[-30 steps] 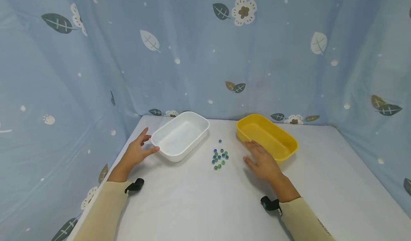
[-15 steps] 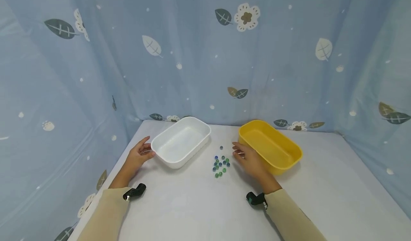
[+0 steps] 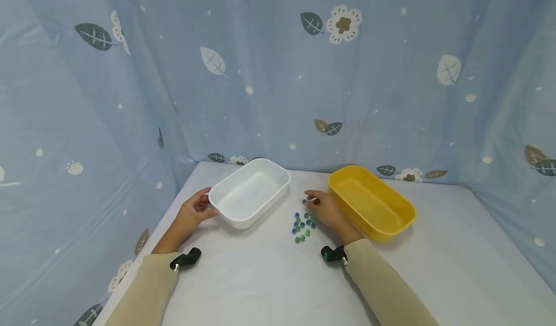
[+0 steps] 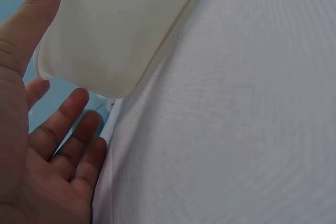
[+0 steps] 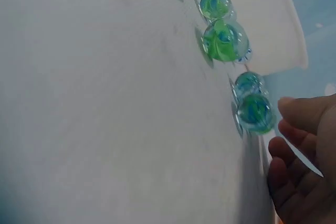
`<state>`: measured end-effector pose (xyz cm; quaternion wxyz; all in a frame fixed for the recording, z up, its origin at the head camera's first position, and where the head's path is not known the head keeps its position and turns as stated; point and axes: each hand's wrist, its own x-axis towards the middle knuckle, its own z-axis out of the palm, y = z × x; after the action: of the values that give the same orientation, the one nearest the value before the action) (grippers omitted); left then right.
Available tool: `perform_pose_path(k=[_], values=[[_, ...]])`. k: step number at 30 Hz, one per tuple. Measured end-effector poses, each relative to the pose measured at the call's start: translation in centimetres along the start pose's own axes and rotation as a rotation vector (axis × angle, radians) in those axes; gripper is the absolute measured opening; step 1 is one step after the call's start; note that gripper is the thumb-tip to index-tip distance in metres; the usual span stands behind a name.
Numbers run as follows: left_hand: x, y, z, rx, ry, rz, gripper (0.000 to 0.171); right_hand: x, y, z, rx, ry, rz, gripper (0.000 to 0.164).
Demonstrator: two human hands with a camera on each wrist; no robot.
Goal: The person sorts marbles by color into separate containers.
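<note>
Glass marbles (image 3: 302, 224) lie on the tabletop (image 3: 243, 287) between a white tray (image 3: 249, 191), near the far left corner, and a yellow tray (image 3: 369, 200), near the far edge. Left hand (image 3: 187, 219): thumb and fingers apart about the white tray's end. Right hand (image 3: 327, 211): thumb and forefinger apart beside the farthest marble (image 3: 304, 201); contact cannot be told. An off-centre pinch could send this round marble rolling; a low palm could scatter the others.
</note>
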<state>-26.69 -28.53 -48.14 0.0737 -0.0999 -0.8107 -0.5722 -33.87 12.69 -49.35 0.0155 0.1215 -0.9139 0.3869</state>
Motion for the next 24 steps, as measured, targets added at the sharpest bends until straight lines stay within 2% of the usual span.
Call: perform_pose_path(k=[4,6,11,20,24], values=[[0.5,-1.9,-0.1,-0.001,0.011,0.011,0.075,0.9,-0.1,0.5,-0.025,-0.017,0.025,0.037],[0.5,-2.1,-0.1,0.016,0.013,0.021,0.075,1.1,-0.1,0.6,-0.034,-0.025,0.041,0.035],[0.4,-2.1,-0.4,0.041,0.028,0.024,0.076,1.4,-0.4,1.0,-0.042,-0.051,0.062,0.029],[0.5,-1.8,-0.3,0.008,0.017,0.013,0.076,1.8,-0.6,1.2,-0.101,-0.042,0.087,0.021],[0.6,-1.8,-0.2,0.005,0.020,0.012,0.075,1.9,-0.8,1.1,-0.094,-0.057,0.106,0.021]])
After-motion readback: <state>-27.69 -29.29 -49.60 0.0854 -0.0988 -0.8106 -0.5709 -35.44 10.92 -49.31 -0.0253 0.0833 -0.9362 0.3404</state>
